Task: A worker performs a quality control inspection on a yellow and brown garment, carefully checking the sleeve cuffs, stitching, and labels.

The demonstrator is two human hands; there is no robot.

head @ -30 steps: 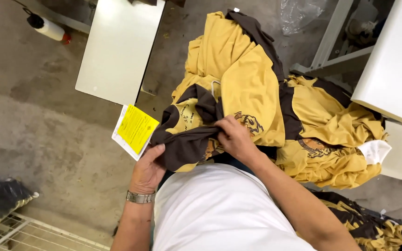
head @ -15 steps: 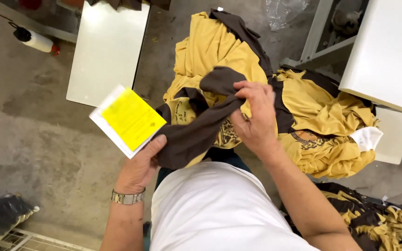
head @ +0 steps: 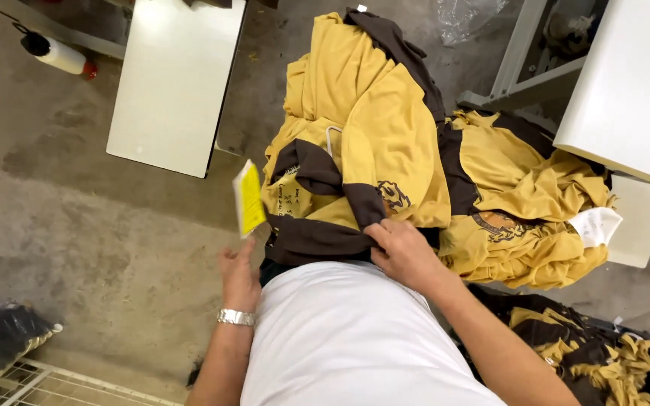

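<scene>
Far left: white spool (head: 56, 54) on the concrete floor (head: 77, 225), wire rack (head: 54, 383) at the bottom corner, white counter (head: 174, 83) above. Left hand (head: 239, 277), watch on the wrist, fingers pointing up and loosely spread, fingertips at the lower edge of a yellow tag (head: 249, 198) seen nearly edge-on; can't tell if it's pinched or just touching. Tag sits just left of the garment pile, directly above the left hand. Centre: mustard and brown shirt (head: 362, 150) draped with its long axis running away from the body, brown hem (head: 317, 239) nearest the white-shirted torso. Right hand (head: 404, 252) lies palm down on that hem, fingers curled and closed on the brown fabric, so it's the nearer hand to the shirt. Right: more mustard garments (head: 520, 225) heaped, second white counter (head: 633, 90) beyond
</scene>
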